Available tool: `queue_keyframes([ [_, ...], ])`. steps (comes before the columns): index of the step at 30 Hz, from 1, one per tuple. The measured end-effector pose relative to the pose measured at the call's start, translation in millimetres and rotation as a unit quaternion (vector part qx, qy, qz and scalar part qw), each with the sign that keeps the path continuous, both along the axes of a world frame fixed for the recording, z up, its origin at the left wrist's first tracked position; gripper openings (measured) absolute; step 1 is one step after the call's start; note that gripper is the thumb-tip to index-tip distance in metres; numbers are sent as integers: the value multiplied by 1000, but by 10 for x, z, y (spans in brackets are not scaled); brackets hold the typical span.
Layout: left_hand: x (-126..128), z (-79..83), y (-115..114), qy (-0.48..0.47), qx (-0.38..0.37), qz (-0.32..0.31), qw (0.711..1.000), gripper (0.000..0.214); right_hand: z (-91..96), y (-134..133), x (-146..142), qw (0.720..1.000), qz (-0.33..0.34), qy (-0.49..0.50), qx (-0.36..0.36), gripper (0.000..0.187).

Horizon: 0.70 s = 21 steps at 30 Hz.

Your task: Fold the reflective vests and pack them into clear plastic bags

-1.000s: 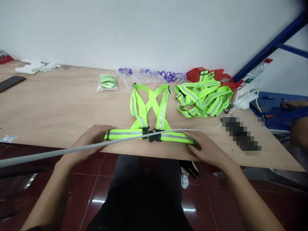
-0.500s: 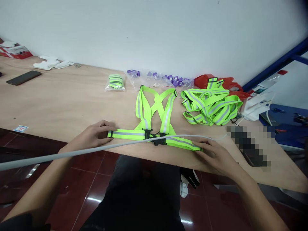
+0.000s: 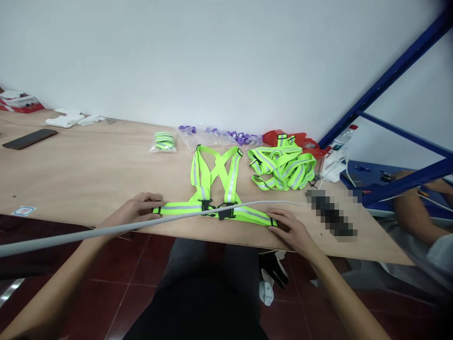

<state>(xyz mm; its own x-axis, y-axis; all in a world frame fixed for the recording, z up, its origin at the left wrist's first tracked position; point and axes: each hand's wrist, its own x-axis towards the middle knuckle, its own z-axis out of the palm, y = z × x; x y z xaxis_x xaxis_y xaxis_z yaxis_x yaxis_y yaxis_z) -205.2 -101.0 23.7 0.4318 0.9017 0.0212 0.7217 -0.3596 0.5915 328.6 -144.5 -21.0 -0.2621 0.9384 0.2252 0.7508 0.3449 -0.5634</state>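
A neon-green reflective vest (image 3: 231, 182) with silver stripes lies spread on the table, its shoulder straps crossed at the back. Black buckles (image 3: 226, 211) sit at the middle of its waist belt. My left hand (image 3: 136, 209) pinches the belt's left end by a black slider. At the opposite end, my right hand (image 3: 292, 229) has thumb and fingers closed on the strap. A grey cable (image 3: 138, 224) passes in front of the belt and my left hand, hiding small parts of both.
Behind the vest lie a bagged folded vest (image 3: 163, 142) and purple rolls (image 3: 240, 137) in clear bags. A heap of green reflective straps (image 3: 283, 163) rests to the right, near red bags (image 3: 300, 139). A phone (image 3: 30, 139) lies far left. Another person's arms (image 3: 414, 212) show beyond a blue frame (image 3: 385, 75).
My view has turned to the right and slightly up, so another person's arms now show at the right. Both hands keep hold of the belt ends, and the vest keeps its shape.
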Motion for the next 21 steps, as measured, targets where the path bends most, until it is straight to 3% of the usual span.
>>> queue_keyframes([
  [7,18,-11,-102,-68,43,28,996,47,43,-20,12,999,-3,43,-16,41],
  [14,-23,-73,-78,-71,31,42,996,47,-19,-44,17,998,-10,55,9,36],
  [21,-150,-184,-28,-49,36,16,998,38,-57,-54,73,998,-16,61,22,38],
])
